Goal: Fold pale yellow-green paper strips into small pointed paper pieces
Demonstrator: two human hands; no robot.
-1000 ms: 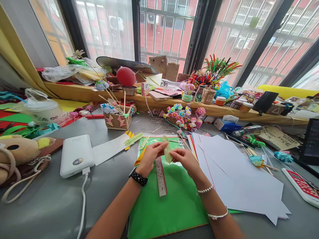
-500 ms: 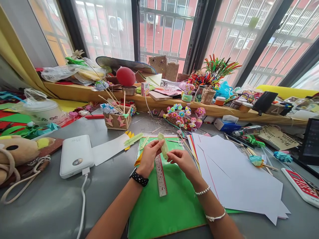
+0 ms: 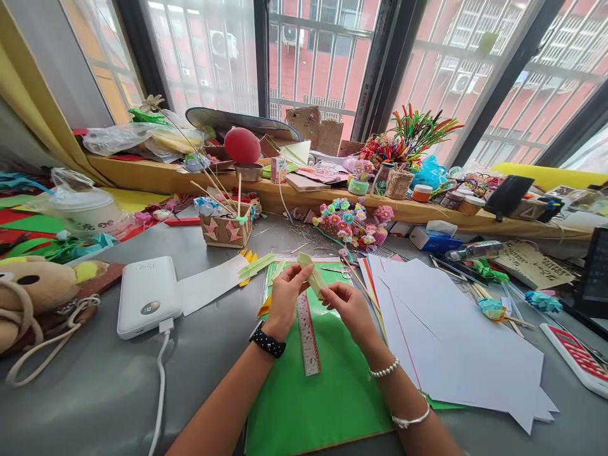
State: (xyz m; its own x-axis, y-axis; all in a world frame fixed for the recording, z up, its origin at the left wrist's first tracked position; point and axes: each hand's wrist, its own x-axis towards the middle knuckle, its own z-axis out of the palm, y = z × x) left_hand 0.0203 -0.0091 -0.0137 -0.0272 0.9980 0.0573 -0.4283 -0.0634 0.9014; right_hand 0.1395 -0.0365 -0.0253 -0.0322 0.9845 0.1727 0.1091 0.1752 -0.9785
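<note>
A folded strip of pale green paper (image 3: 314, 280) is pinched between my two hands above the green sheet (image 3: 332, 386). My left hand (image 3: 285, 297) grips its upper left part between thumb and fingers. With thumb and fingertips, my right hand (image 3: 349, 307) holds the lower right end. Below my hands a patterned ruler (image 3: 309, 339) with a red edge lies on the green sheet. Small scissors (image 3: 344, 273) rest just beyond my right hand. More folded pale green pieces (image 3: 256, 266) lie beyond my left hand, near yellow folded paper (image 3: 249, 258).
White paper sheets (image 3: 446, 342) spread to the right, beside a red and white calculator (image 3: 577, 358). On the left sit a white power bank (image 3: 148, 294) with its cable and a plush toy (image 3: 38, 285). A decorated box (image 3: 225, 231) and crocheted flowers (image 3: 349, 218) stand at the back.
The pale green strip has tilted more, its lower end shifting slightly right with my right hand. Both hands keep hold of it. The whole view has shifted slightly.
</note>
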